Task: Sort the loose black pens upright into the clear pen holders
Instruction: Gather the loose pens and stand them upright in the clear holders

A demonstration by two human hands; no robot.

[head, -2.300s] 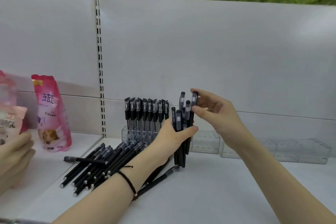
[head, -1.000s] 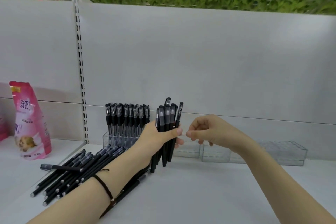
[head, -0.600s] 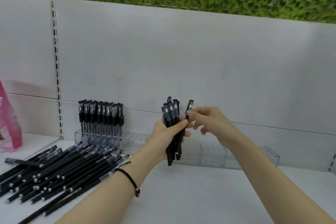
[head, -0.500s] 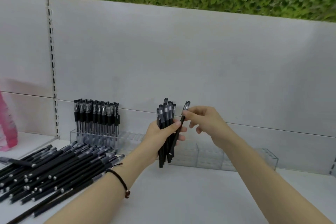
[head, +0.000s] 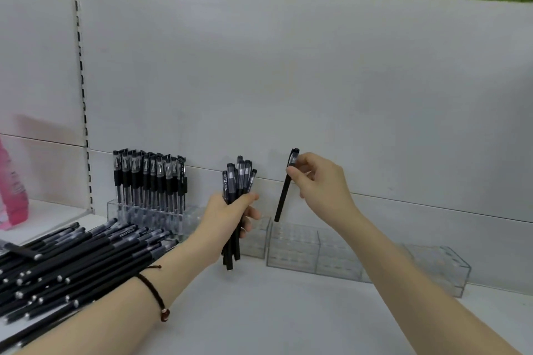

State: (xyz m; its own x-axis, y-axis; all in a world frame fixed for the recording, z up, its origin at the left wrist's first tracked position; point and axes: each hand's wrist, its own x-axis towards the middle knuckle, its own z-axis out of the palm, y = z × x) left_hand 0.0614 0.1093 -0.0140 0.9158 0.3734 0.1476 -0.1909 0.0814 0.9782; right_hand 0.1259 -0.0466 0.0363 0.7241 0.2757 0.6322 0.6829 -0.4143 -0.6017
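Fingers [head: 252, 215] curled on both hands, pink pouch [head: 11, 196] far left of empty holder [head: 294, 251], loose pens [head: 72, 259] left of it, part-filled holder [head: 196, 219] adjoining, left hand [head: 222, 219] gripping pen bundle [head: 239, 179], right hand [head: 320, 184] pinching single pen [head: 284, 196] above its left end

Many loose black plastic pens [head: 72, 256] lie flat in a slanted pile at the left. A row of upright black pens [head: 150, 179], caps up, fills the left end of the left clear plastic pen holder [head: 259, 239]. The left hand [head: 227, 219] grips a bundle of black capped pens [head: 238, 181], held nearly vertical. The right hand [head: 317, 181] pinches a single black pen [head: 284, 196], slightly tilted, its lower end over the left end of the right clear plastic pen holder [head: 432, 268].
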